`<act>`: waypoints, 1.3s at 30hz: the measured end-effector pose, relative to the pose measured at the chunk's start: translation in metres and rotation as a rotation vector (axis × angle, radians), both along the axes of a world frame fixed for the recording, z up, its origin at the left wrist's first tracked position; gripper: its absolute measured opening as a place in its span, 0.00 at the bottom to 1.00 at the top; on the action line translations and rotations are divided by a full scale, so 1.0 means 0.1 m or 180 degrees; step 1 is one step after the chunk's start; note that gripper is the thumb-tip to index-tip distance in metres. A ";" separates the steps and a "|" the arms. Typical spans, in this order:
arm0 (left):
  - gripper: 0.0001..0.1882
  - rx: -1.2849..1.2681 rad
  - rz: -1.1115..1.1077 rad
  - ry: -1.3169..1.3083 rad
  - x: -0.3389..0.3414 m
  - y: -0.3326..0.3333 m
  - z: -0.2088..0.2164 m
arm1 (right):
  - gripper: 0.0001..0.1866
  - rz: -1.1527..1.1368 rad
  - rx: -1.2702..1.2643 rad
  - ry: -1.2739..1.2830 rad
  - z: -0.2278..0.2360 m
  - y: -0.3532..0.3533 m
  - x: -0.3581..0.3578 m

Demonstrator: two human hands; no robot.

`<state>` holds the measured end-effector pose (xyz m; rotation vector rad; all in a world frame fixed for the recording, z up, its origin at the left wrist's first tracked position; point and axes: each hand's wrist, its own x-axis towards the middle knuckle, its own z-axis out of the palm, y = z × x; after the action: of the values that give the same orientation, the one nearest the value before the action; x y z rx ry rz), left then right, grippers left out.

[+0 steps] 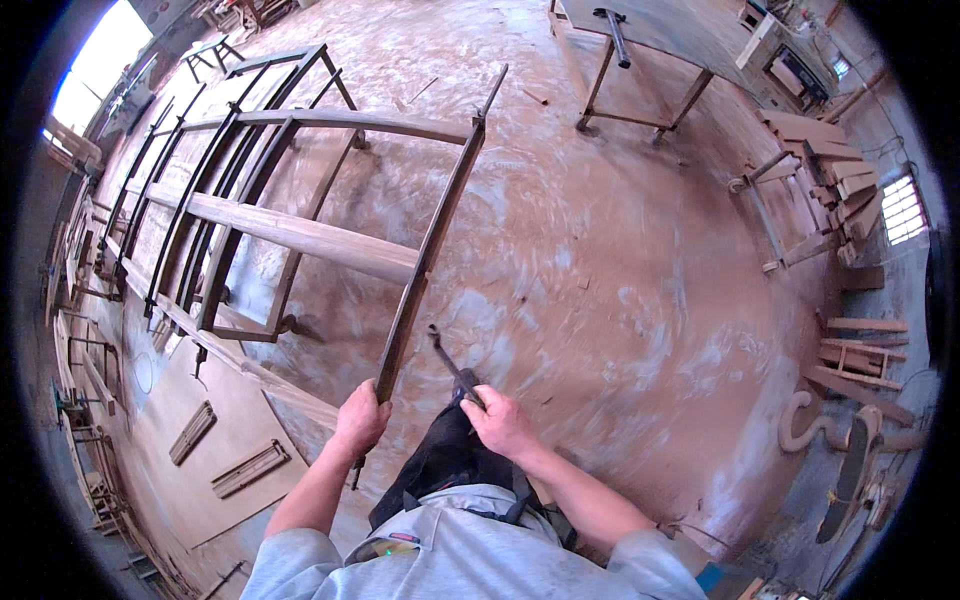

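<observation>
- The left hand (362,418) is keeping its grip narrow, with the fingers wrapping around the near end of a long dark metal bar (432,245).
- The metal bar is running away from the person, crossing the right ends of the wooden frame (310,243).
- The right hand (498,424) is also closing its grip, holding the handle of a slim dark tool (446,358); the tool's far end is pointing up and to the left, standing apart from the metal bar.
- The wooden frame is lying to the front left, its three long pieces spreading leftward from the metal bar; the lowest piece is ending near the left hand.
- Several dark crossbars (207,160) are spanning the frame farther left, and metal stands (287,290) are standing below it.
- A pale flat panel (195,490) is lying on the floor (600,350) at the left, carrying two bundles of narrow strips (250,470).
- At the upper right, a counter (680,40) is carrying a hammer-like tool (617,38), whose handle is reaching over the near edge.
- Farther right, wooden pieces (850,190) are resting in a pile beside a wheeled metal stand (770,225).
</observation>
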<state>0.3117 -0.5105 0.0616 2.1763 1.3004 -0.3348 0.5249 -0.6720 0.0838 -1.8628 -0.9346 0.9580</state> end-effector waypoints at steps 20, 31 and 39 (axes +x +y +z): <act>0.14 -0.1310 0.2602 -0.2447 2.02 1.08 0.32 | 0.17 0.0241 0.0243 -0.2097 0.43 1.87 3.77; 0.17 0.0085 0.3696 -0.0657 1.71 1.34 0.11 | 0.39 -0.0918 -0.1291 -0.2796 -0.10 3.88 7.63; 0.17 0.0400 0.3634 0.0056 1.57 1.13 -0.12 | 0.22 -0.1404 -0.1221 -0.0604 -0.64 4.59 8.62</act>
<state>0.4686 -0.3972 0.0492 1.1866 2.3295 0.1967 1.3872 -0.2130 0.0202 -2.3871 -0.4243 0.7286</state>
